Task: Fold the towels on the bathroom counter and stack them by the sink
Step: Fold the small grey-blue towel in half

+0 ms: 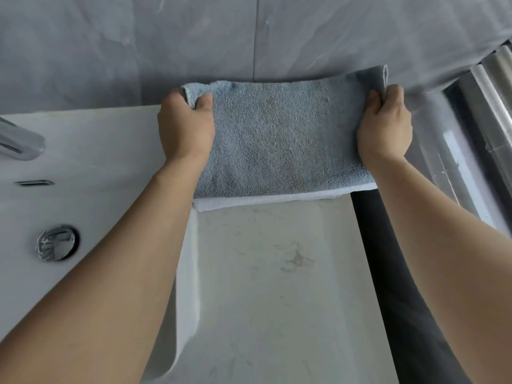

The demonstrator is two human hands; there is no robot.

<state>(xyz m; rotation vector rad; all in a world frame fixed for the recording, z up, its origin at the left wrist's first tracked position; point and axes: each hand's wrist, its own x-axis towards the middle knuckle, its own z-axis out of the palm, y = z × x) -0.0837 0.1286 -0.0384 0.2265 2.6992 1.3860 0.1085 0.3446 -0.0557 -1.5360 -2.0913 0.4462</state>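
Observation:
A folded grey-blue towel [279, 139] lies across the back of the counter, against the wall. Under it a folded white towel [266, 200] shows as a strip along the near edge. My left hand [185, 126] grips the blue towel's far left corner, with fingers and thumb curled round the cloth. My right hand [383, 126] grips the far right corner, which stands up a little off the stack. The sink [91, 167] is just left of the stack.
A chrome tap [19, 142] reaches in from the left, above the overflow slot [34, 182] and the chrome drain [56, 242]. Pale marbled counter [277, 286] spreads in front of the towels. A grey tiled wall stands behind; a dark gap and metal frame [487, 87] run along the right.

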